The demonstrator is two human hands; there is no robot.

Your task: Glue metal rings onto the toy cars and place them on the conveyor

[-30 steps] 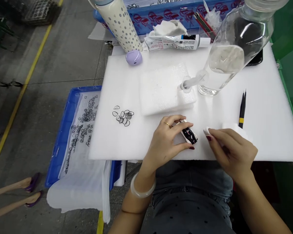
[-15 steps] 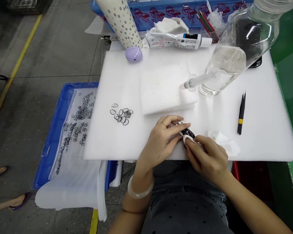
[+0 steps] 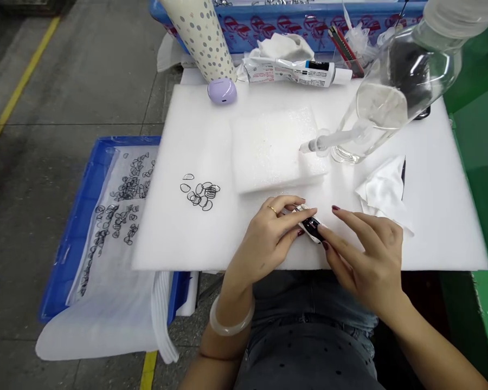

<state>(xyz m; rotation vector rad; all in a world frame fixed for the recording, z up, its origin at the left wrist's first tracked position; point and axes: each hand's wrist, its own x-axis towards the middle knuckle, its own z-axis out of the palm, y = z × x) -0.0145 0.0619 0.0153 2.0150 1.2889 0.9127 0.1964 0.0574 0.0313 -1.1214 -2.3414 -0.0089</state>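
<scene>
My left hand (image 3: 270,233) is closed on a small, dark, glossy piece with white edging (image 3: 312,228); its exact kind is not clear. Thumb and fingers press it from either side just above the white foam sheet (image 3: 158,238). My right hand (image 3: 368,252) has its fingers apart, the index fingertip touching the lower right end of the piece and the thumb close below. A crumpled white cloth (image 3: 384,189) lies beyond the right hand, covering most of a pair of black tweezers (image 3: 403,170). Several thin black rings (image 3: 203,194) lie left of my hands.
A foam block (image 3: 274,146) with a syringe (image 3: 337,140) sits centrally. A tilted-looking glass bottle (image 3: 374,114), a tube (image 3: 293,70), a purple case (image 3: 222,91) and a dotted tumbler (image 3: 203,38) stand behind. A blue tray (image 3: 71,233) with black rings is at left.
My right hand has let go of the white cloth, which now lies farther right over the tweezers. Its fingers have spread. The left hand keeps hold of the dark piece.
</scene>
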